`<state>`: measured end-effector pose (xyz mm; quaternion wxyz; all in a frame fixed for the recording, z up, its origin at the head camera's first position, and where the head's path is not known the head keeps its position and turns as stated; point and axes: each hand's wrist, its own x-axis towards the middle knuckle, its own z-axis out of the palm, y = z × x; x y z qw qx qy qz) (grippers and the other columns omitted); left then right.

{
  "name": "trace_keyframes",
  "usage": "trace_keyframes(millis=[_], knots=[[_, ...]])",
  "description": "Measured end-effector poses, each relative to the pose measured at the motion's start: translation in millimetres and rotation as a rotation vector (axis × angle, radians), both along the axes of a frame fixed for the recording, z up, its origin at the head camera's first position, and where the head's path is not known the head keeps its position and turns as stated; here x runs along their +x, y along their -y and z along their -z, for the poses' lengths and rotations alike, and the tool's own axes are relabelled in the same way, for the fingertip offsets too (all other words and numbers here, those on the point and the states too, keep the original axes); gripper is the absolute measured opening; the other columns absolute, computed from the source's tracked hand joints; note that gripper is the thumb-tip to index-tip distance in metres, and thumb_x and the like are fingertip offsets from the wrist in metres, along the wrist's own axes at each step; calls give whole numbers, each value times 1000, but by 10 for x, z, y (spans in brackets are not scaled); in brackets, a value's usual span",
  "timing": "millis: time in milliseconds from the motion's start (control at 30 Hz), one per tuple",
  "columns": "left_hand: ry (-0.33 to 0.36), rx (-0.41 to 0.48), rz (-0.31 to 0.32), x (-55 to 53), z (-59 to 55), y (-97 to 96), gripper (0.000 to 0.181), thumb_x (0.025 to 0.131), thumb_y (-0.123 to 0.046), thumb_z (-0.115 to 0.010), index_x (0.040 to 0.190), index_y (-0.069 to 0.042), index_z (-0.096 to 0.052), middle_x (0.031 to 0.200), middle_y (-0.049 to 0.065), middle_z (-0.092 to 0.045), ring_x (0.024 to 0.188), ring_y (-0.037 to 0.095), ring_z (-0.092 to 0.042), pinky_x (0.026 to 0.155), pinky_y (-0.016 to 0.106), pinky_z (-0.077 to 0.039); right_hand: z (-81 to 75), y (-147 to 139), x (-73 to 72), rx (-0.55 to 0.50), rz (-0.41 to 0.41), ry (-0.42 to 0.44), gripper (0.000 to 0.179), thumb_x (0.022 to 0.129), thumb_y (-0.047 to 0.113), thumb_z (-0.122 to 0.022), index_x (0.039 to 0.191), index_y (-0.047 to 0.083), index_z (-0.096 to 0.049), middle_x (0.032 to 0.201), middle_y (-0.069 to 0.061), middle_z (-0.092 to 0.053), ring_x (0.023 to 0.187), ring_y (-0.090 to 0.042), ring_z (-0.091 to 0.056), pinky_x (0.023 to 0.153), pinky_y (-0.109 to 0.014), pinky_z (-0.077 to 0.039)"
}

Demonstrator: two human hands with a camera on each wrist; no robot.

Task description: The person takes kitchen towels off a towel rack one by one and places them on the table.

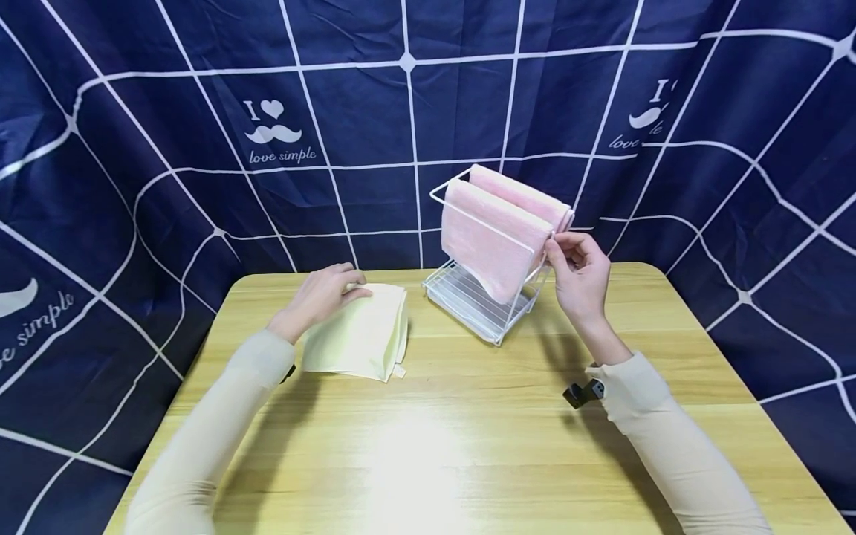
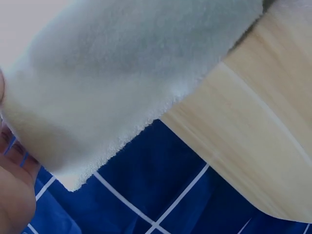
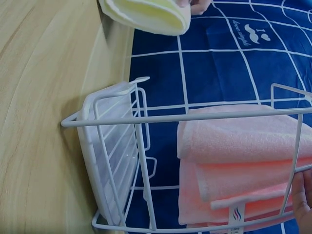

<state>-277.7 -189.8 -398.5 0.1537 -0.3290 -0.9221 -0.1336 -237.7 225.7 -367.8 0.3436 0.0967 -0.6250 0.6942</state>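
My left hand (image 1: 325, 296) holds a folded pale yellow towel (image 1: 361, 338) by its upper edge, left of the rack. In the left wrist view the towel (image 2: 112, 73) fills the upper left, with fingers (image 2: 17, 185) behind it. A white wire rack (image 1: 498, 327) has a pink towel (image 1: 491, 230) draped over its upper bars in two hanging parts. At the rack's right end, my right hand (image 1: 582, 275) pinches the wire frame beside the towel's edge. The right wrist view shows these fingers (image 3: 302, 195) at the frame, near the pink towel's label (image 3: 236, 217).
A white drip tray (image 3: 90, 161) forms the rack's base. The rack stands toward the back of the wooden table (image 1: 374, 446). A dark blue curtain (image 1: 361, 200) with white lines hangs behind the table and along both sides.
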Motion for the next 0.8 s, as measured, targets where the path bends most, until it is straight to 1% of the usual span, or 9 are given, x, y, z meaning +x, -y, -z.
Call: trace_keyframes(millis=[200, 367, 467, 667, 800], knots=[[51, -4, -33, -130, 78, -36, 23, 97, -37, -74, 96, -14, -73, 95, 5, -73, 80, 26, -69, 71, 48, -57, 9, 7, 3, -1, -8, -8, 24, 95, -9, -68, 93, 14, -72, 80, 8, -71, 66, -4, -65, 65, -15, -57], [84, -11, -42, -212, 137, -86, 23, 98, -38, -73, 96, -15, -72, 94, 5, -72, 82, 26, -69, 74, 49, -57, 14, 14, 10, -6, -12, -19, 22, 95, -10, -68, 93, 11, -72, 80, 7, -70, 66, -4, -65, 65, -15, -57], [98, -24, -49, -254, 166, -121, 24, 98, -39, -72, 97, -15, -71, 95, 5, -71, 84, 27, -69, 76, 49, -58, 14, 14, 15, -4, -7, -19, 22, 95, -10, -68, 93, 12, -72, 80, 7, -70, 66, -4, -65, 64, -14, -57], [139, -47, -82, -338, 207, -171, 26, 99, -41, -70, 97, -15, -71, 94, 5, -70, 86, 27, -69, 78, 49, -58, 20, 7, 16, -5, -8, -19, 24, 95, -10, -68, 93, 14, -72, 79, 7, -70, 66, -4, -64, 64, -14, -56], [146, -54, -114, -402, 236, -172, 27, 99, -41, -71, 99, -14, -71, 96, 6, -71, 89, 29, -70, 79, 51, -58, 21, 3, 13, -4, -12, -20, 24, 95, -10, -68, 93, 14, -72, 80, 7, -70, 66, -4, -64, 65, -14, -56]])
